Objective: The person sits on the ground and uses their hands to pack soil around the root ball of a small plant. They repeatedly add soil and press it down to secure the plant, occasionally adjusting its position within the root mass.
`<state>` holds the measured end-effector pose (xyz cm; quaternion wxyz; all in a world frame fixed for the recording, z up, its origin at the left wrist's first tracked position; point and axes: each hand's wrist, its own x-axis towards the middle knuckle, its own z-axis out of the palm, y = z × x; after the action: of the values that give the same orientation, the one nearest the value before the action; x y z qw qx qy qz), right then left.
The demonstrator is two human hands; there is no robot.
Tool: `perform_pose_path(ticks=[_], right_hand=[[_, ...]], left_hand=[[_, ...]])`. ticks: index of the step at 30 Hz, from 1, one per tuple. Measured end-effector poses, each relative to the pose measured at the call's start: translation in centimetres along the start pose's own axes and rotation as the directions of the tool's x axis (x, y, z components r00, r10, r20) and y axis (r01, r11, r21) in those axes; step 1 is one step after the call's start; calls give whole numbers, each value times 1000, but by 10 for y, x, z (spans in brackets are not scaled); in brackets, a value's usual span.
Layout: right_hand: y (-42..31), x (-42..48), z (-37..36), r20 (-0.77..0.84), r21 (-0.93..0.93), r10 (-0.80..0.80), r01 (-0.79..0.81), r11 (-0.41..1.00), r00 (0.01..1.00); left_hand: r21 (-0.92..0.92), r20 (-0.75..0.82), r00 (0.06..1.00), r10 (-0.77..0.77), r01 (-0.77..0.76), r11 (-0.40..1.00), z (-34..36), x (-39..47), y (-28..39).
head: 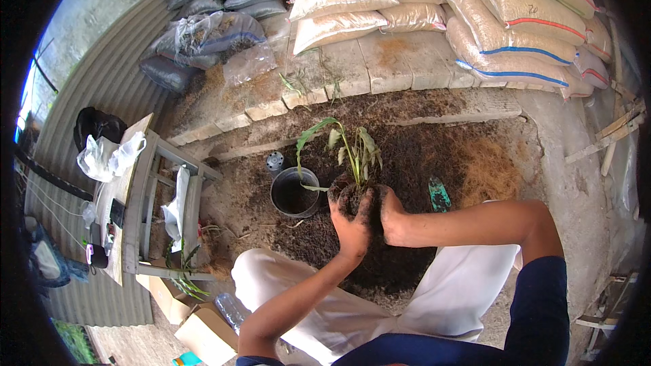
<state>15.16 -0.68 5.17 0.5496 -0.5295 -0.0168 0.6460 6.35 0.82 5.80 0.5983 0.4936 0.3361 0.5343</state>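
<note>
A leafy green plant [358, 157] with several drooping leaves stands upright between my hands. My left hand [350, 221] and my right hand [390, 208] are cupped around the dark soil at its base [358, 201], one from each side. Soil clings to the fingers of both. Just left of them a black plastic pot [295, 192] stands on the ground, with dark material inside; one long leaf droops beside it. Behind that pot lies a small grey pot [274, 161] with holes in it. Dark loose soil [320, 249] spreads beneath my hands.
A green soil-smeared hand trowel [439, 195] lies right of my hands, near brown fibre [491, 173]. Filled sacks [513, 15] are stacked beyond a paved ledge [386, 63]. A wooden-topped table [122, 208] stands left; cardboard boxes [206, 333] and a plastic bottle [231, 310] lie lower left.
</note>
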Motion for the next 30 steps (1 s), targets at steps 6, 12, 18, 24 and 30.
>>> perform_pose_path(ticks=[6, 12, 18, 24, 30], right_hand=[[-9, -4, 6, -15, 11, 85, -85, 996, 996], [-28, 0, 14, 154, 162, 140, -164, 973, 978], [-43, -7, 19, 280, 239, 5, -75, 968, 960], [-46, 1, 16, 371, -18, -57, 69, 997, 927], [-75, 0, 13, 386, -238, -49, 151, 959, 921]], left_hand=[[3, 59, 995, -76, 76, 997, -4, 7, 3], [-152, 32, 954, -297, 298, 942, -11, 34, 5], [-252, 165, 904, -395, 425, 869, -19, 43, -1], [-439, 329, 809, -487, 587, 680, -33, 48, 15], [-448, 372, 803, -465, 594, 668, -39, 48, 13]])
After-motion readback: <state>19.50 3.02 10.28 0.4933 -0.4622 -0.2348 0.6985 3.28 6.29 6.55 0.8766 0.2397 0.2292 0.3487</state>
